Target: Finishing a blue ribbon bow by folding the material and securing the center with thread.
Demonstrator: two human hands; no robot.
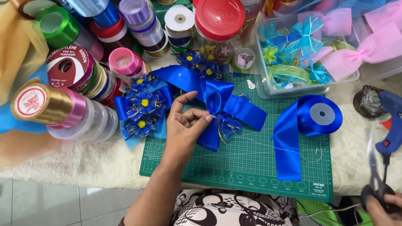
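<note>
we pinch the blue satin bow [215, 109] at its knot with our left hand [184, 125]. our right hand [383, 207] grips the scissors [375, 175]. keep the fingertips [208, 119] tight on the centre so the loops just beside them stay even.

At your far left, a gold ribbon spool [44, 104] showed a round white end label [30, 103] with red print. Behind it lay a dark red round label [67, 65] with white lettering. A white-lettered mark [319, 184] sat at your green cutting mat's [251, 167] near right corner.
</note>
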